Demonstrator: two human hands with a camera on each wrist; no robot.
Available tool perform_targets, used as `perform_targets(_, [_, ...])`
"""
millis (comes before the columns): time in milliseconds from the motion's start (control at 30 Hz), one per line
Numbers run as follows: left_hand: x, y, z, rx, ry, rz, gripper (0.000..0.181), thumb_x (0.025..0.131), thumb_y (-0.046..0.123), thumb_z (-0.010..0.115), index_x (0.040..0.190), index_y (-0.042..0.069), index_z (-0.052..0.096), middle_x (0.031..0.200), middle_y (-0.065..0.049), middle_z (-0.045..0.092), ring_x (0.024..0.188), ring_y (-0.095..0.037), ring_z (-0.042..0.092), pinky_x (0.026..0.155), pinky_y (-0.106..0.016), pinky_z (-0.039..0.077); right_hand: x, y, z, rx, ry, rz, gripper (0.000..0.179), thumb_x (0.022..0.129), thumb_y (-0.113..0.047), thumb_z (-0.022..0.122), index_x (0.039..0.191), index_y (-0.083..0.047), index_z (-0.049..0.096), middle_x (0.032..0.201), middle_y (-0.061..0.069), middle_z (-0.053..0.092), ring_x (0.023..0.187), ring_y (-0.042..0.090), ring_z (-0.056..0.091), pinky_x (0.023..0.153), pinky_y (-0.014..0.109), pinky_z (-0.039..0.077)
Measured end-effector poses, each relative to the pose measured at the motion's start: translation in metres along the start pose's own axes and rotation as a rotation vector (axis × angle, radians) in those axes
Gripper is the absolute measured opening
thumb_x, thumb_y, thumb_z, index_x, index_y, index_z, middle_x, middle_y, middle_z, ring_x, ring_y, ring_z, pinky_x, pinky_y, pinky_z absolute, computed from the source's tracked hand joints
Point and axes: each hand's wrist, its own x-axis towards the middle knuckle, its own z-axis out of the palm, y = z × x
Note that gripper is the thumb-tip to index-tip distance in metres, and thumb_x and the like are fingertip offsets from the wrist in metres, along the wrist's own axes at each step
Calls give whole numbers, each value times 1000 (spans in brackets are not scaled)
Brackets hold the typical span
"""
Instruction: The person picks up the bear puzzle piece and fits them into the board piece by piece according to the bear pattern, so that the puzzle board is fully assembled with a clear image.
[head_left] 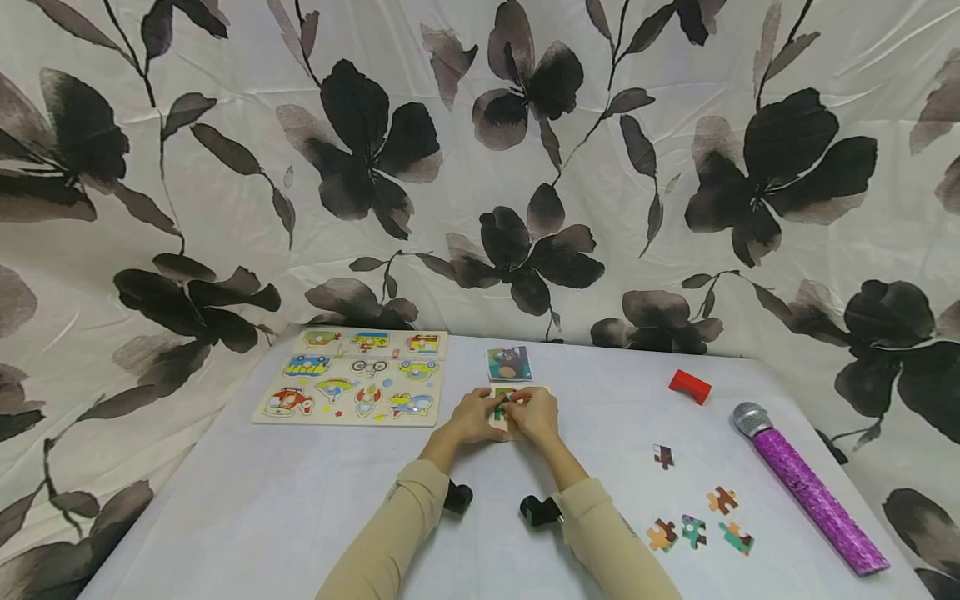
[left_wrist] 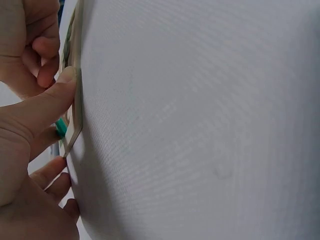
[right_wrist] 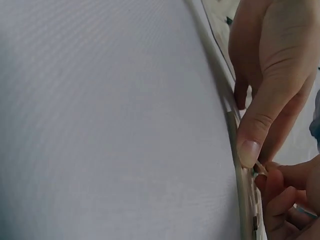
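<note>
The left hand (head_left: 474,417) holds the small puzzle tray (left_wrist: 77,114), thumb pressed on its near edge, while the right hand (head_left: 537,413) pinches a mostly hidden puzzle piece (right_wrist: 261,169) over it. Just beyond the tray lies a picture card (head_left: 510,364); a vehicle board (head_left: 348,384) sits left of the tray, and right of it are loose jigsaw pieces (head_left: 693,532), a red block (head_left: 690,387) and a purple microphone (head_left: 817,492).

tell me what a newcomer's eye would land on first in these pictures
The big dark flower print across the white cloth behind the table likely catches the eye first. Next comes the glittery purple-pink microphone lying at the table's right side. Near its middle, the person's left grip and right grip meet at a small board.
</note>
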Motion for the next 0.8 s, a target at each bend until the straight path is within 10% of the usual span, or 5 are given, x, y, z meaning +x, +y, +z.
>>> perform_targets(567, [0, 1, -3, 2, -8, -4, 72, 75, 27, 79, 136, 3, 49, 142, -22, 38, 128, -41, 37, 99, -56, 39, -3, -5, 4, -267, -109, -134, 21, 80, -16, 75, 88, 3, 70, 85, 12, 67, 80, 25, 64, 67, 36, 55])
perform_targets(800, [-2, -1, -2, -1, -1, 8, 71, 75, 27, 79, 135, 2, 50, 140, -23, 39, 126, -42, 38, 98, -55, 39, -2, 0, 1, -217, -257, -289, 18, 81, -3, 69, 96, 7, 71, 102, 19, 64, 96, 34, 61, 83, 41, 53])
